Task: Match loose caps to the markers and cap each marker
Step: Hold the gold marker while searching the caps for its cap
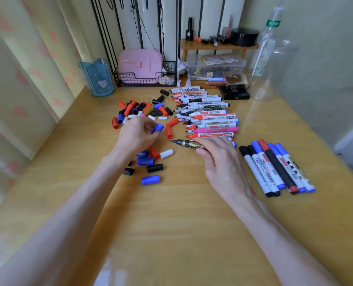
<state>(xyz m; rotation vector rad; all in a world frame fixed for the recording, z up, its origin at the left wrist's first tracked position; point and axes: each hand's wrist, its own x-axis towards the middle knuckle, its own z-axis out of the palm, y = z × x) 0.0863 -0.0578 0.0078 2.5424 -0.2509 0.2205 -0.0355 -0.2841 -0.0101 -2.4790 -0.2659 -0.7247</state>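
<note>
Desk (pixel 171 223), contents from left to right. Blue cup (pixel 98 79) at the far left corner, standing upright. Wire basket (pixel 144 79) beside it, holding a pink case. Heap of loose caps (pixel 142 110), red, black, blue and white, lying mixed and touching one another. My left hand (pixel 138 135), fingers curled, pinching one blue cap (pixel 157 128) at the fingertips, just clear of the heap. More caps scattered near my left wrist, among them a white cap (pixel 166 154) and a blue cap (pixel 150 180) lying apart. My right hand (pixel 219 162), fingers laid over the barrel of an uncapped black marker (pixel 183 143) with the thumb under it, tip pointing left toward the caps. Row of uncapped markers (pixel 208 112) behind that hand, side by side, tips to the left. Capped markers (pixel 274 168), set together well to the right. Clear bottle (pixel 268 54) at the back right. Handling note, by my judgement: caps are light, hard and smooth, likely to roll or slip; best pinched across the sides, open end toward the tip. Markers are stiff and light; hold mid-barrel, clear of the wet tip. The blue cap looks wrong for this black marker.
</note>
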